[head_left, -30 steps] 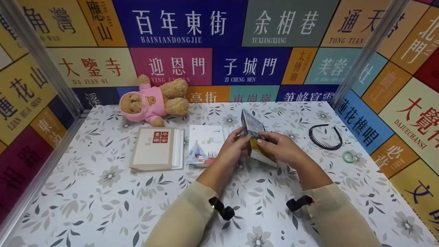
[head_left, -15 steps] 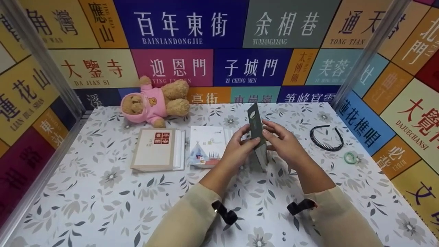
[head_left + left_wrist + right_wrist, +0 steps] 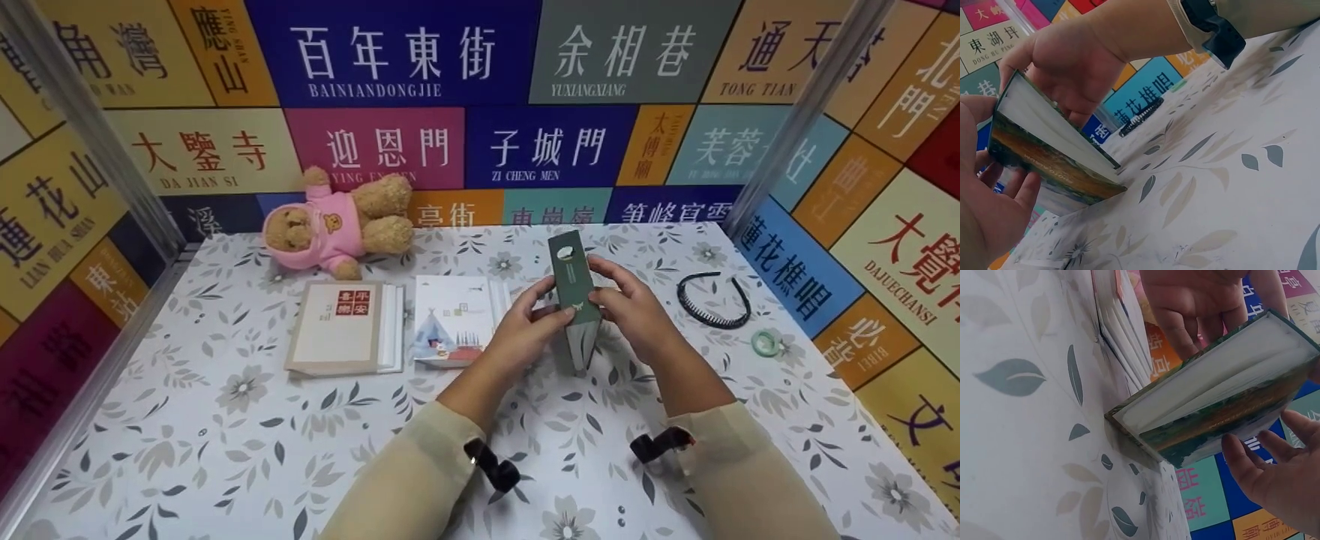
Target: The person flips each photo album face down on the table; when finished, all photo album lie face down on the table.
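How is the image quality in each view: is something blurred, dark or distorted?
Head view: even light, slightly soft, green book and wall signs readable. Left wrist view: close left hand blurred, the floral table hazy. Right wrist view: dim, tilted, right hand and book's page edges soft.

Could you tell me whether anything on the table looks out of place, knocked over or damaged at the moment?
Only the teddy bear stands out: it lies tipped on its side against the back wall. The green book stands on one corner only because both hands grip it. The two booklet piles, the headband and the green ring lie flat, undamaged.
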`<action>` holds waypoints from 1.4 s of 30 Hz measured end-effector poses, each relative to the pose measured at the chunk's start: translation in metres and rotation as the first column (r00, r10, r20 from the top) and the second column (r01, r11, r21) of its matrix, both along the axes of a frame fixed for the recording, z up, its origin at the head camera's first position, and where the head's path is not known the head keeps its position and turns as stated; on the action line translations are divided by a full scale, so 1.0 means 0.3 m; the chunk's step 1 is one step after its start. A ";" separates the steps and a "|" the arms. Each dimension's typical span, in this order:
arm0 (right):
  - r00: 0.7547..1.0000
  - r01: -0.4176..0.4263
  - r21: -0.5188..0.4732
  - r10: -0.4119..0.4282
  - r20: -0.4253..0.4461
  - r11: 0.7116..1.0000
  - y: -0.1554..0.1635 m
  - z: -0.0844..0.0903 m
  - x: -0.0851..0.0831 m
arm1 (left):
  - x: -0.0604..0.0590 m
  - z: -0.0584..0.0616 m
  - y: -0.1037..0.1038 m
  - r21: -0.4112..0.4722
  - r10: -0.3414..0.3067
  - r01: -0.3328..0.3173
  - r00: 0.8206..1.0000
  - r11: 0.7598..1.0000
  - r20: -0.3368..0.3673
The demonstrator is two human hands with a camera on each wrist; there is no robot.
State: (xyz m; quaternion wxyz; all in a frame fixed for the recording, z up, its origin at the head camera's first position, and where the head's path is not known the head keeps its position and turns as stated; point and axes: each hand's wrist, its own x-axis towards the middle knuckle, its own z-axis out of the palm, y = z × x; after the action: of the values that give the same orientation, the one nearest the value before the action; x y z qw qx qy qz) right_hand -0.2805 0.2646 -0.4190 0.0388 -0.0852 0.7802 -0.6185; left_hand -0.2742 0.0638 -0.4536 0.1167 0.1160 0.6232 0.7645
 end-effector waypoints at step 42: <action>0.955 0.208 0.250 -0.252 0.159 0.946 0.181 -0.072 -0.095 | 0.011 -0.081 0.025 -0.440 -0.099 0.079 0.995 0.894 -0.021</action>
State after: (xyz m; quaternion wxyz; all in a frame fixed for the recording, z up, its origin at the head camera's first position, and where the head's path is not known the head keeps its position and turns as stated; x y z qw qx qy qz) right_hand -0.3091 0.3189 -0.4405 0.0494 0.0710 0.8440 -0.5293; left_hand -0.2710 0.0712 -0.4780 0.1612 0.1316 0.7757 0.5958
